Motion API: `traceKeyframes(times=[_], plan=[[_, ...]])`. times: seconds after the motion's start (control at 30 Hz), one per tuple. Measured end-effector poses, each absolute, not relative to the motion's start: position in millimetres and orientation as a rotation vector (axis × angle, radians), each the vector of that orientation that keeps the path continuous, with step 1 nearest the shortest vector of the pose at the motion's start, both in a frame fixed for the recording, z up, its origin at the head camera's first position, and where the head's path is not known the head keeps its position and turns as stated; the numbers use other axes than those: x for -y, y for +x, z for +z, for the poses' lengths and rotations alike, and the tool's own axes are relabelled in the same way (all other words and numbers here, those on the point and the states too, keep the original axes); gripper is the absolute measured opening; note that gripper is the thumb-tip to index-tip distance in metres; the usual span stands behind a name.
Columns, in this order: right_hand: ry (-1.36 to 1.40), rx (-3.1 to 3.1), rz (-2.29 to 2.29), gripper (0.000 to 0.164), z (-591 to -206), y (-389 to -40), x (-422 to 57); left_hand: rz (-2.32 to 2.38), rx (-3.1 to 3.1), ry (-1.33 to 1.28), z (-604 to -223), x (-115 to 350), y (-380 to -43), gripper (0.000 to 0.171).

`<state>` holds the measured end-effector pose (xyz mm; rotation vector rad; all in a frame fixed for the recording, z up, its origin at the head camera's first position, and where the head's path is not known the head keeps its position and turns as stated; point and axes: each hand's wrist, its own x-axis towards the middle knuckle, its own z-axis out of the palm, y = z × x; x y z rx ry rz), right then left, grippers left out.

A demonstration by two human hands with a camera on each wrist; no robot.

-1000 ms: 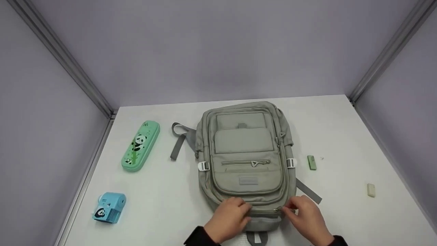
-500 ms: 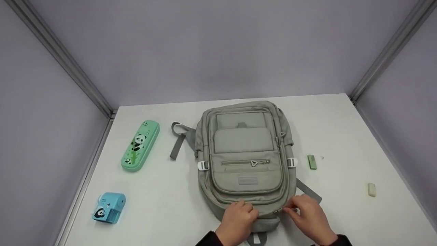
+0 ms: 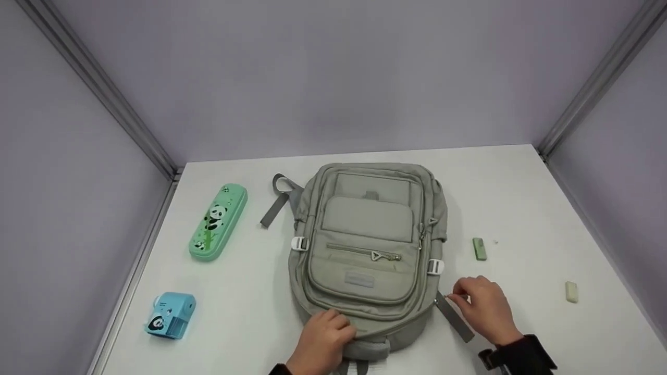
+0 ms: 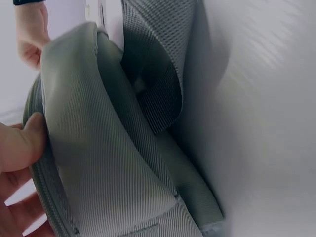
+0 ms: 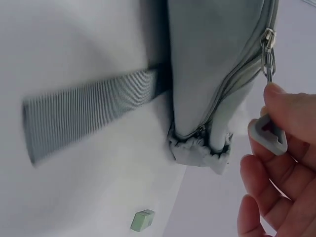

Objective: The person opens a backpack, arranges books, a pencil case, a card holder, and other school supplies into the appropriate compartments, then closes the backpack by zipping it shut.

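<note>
A sage-green backpack lies front side up on a white table, its carry-handle end towards me. My left hand grips the backpack's near edge beside the handle. In the left wrist view the thumb lies along the zipped edge, with the other fingers behind it. Off the backpack's lower right side, my right hand pinches a zipper pull between thumb and forefinger. The cord of that pull runs to a metal zipper slider on the bag's side seam.
A green panda pencil case and a blue panda-print device stand at left. To the right lie a small green block and a cream block. A loose grey strap sticks out beneath my right hand.
My right hand has moved up and right along the bag's side with the zipper pull. My left hand has shifted left, and the backpack has turned slightly, its near end swinging left.
</note>
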<state>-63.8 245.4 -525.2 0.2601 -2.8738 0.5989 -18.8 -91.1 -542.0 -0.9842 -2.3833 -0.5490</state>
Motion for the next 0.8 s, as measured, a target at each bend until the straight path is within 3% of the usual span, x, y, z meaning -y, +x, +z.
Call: traceKeyframes(times=[0.27,0.5,0.8], plan=[[0.336,2.768,0.506,0.021,-540,-108,-253,-0.516,2.361,-0.970,-544,112,-17,0.027],[0.186,2.903,0.497,0.016,-539,-151,-267,-0.505,2.296,-0.951,-548,117,-17,0.030],[0.189,2.956,0.573,0.015,-543,-169,-265,-0.534,2.359,-0.904,-549,111,-12,0.028]])
